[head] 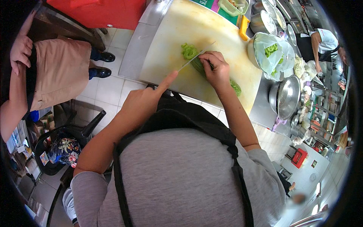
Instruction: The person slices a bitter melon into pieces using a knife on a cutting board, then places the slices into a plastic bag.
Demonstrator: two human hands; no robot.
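My left hand (pixel 143 100) grips a knife, its index finger stretched toward the thin blade (pixel 192 59). The blade's edge meets the end of a green gourd (pixel 197 69), perhaps bitter melon, lying on a large white cutting board (pixel 161 37). My right hand (pixel 214 68) holds this gourd down, fingers bent close behind the blade and covering part of it. A small pile of curved green slices (pixel 189 51) sits just beyond the blade. Under my right wrist, another green piece (pixel 235 88) shows partly. My left fist hides the knife's handle.
A yellow handle (pixel 244 27) and a green plastic container (pixel 234 8) lie at the board's far edge. To the right are a bag-lined bowl (pixel 256 46) of green slices and a metal colander (pixel 288 97). A person in a tan apron (pixel 62 73) stands left; another person (pixel 317 45) works far right.
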